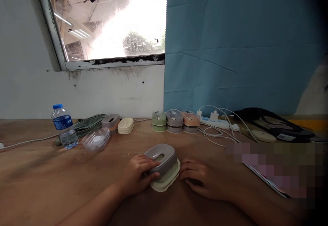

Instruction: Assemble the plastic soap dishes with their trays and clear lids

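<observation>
My left hand is closed around the near left side of a grey oval plastic cover with a slot in its top. The cover lies tilted on a few pale cream-green oval lids, which stick out from under it toward me. My left thumb rests low on the cover's near side. On the right, my right hand lies on the table with its fingers bent and its thumb apart. Its fingertips are at the right edge of the lids; whether they press on them I cannot tell.
Three stacked boxes, green, grey and peach, stand at the back. Farther left are cream lids, a grey-brown cover, clear trays and a water bottle. A power strip, cables and a black bag lie right.
</observation>
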A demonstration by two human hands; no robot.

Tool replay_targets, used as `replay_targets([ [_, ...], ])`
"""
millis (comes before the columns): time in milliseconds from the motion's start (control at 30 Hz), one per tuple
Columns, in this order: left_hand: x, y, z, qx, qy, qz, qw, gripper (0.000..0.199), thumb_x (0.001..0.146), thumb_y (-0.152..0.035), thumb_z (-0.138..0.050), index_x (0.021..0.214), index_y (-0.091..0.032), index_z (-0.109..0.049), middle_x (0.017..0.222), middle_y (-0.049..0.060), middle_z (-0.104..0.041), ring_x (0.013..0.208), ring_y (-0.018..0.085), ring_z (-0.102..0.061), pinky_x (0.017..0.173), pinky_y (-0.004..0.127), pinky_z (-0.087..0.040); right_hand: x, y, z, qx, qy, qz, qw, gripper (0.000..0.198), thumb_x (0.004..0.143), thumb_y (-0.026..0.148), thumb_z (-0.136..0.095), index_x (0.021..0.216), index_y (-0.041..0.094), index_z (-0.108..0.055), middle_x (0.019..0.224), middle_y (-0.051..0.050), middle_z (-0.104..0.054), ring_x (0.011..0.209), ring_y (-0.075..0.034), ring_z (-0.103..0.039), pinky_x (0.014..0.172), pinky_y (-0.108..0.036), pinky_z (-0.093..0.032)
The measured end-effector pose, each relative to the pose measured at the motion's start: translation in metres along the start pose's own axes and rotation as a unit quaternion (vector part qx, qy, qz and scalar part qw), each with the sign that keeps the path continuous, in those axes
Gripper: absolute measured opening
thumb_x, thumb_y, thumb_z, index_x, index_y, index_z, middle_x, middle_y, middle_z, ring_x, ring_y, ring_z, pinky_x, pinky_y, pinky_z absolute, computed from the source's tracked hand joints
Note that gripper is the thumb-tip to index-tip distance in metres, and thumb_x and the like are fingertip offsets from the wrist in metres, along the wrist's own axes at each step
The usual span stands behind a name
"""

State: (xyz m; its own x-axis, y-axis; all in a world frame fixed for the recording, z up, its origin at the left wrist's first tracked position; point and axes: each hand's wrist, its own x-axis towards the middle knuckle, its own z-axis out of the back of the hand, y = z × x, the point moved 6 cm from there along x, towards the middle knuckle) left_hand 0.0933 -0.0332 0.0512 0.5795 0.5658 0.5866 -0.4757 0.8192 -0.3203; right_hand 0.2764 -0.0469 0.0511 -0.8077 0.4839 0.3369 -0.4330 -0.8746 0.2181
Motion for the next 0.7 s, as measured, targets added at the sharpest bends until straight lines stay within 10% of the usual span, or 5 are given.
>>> replay_targets([
  [500, -0.001, 0.04, 0.027, 0.122, -0.083, 0.101, 0.984, 0.029, 0.083, -0.035, -0.052, 0.106, -0.022, -0.063, 0.102, 0.005, -0.069, 0.094, 0.021, -0.062, 0.088, 0.038, -0.043, -0.002, 0.0, 0.002, -0.013, 0.001, -0.025, 1.0, 0.03, 0.08, 0.012, -0.046, 0.105, 0.023, -0.058, 0.108, -0.007, -0.055, 0.102, -0.018, -0.052, 0.09, -0.033, -0.042],
  [700, -0.013, 0.086, 0.054, 0.233, -0.056, 0.261, 0.935, 0.032, 0.081, -0.037, -0.052, 0.104, -0.02, -0.066, 0.104, 0.006, -0.068, 0.096, 0.025, -0.061, 0.085, 0.037, -0.044, -0.001, 0.001, 0.004, -0.011, 0.003, -0.025, 1.0, 0.028, 0.08, 0.011, -0.047, 0.103, 0.023, -0.059, 0.106, -0.006, -0.056, 0.099, -0.018, -0.053, 0.088, -0.032, -0.043],
])
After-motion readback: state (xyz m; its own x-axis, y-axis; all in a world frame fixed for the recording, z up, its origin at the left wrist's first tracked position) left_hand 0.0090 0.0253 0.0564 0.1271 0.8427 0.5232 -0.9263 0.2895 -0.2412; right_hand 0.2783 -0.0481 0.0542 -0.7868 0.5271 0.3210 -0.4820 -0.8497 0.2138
